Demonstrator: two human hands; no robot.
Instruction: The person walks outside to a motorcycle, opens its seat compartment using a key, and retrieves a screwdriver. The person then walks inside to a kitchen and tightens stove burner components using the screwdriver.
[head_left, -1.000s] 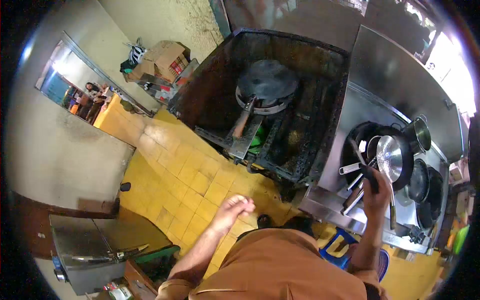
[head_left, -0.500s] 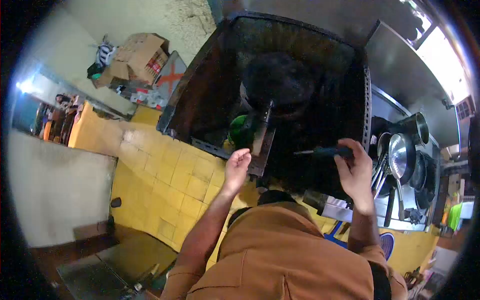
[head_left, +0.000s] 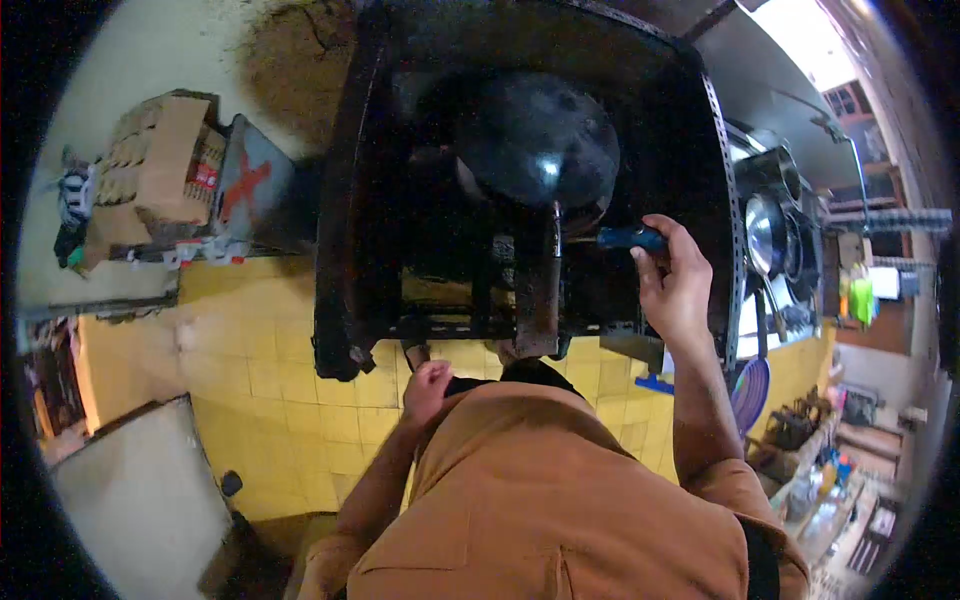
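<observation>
Tool [head_left: 630, 237] with a smooth, rounded blue handle sits in the right hand [head_left: 677, 285], fingers and thumb pinched around it, its thin shaft pointing left. Left hand [head_left: 428, 392] hangs lower, beside the brown cloth shirt [head_left: 570, 490], fingers bent; I cannot tell whether it grips anything.

Just past the tool's shaft, to the left of the right hand, a pan handle [head_left: 541, 320] runs toward the body, with a bare metal neck and a dull, straight grip. Neither hand is on it. Farther beyond the right hand, the round, blackened pan [head_left: 540, 125] rests on the stove [head_left: 728, 185], a sooty metal box edged with a perforated strip.

As I judge it, taking up the tool is done and the pan is in place; I see no contact between the two, though the shaft's tip fades into the dark, and what is left cannot be read.

Right of the right hand stand a shiny, shallow pan [head_left: 763, 230] and other cookware. Far left of both hands lies a creased cardboard box [head_left: 175, 160], beyond square yellow floor tiles [head_left: 270, 350].
</observation>
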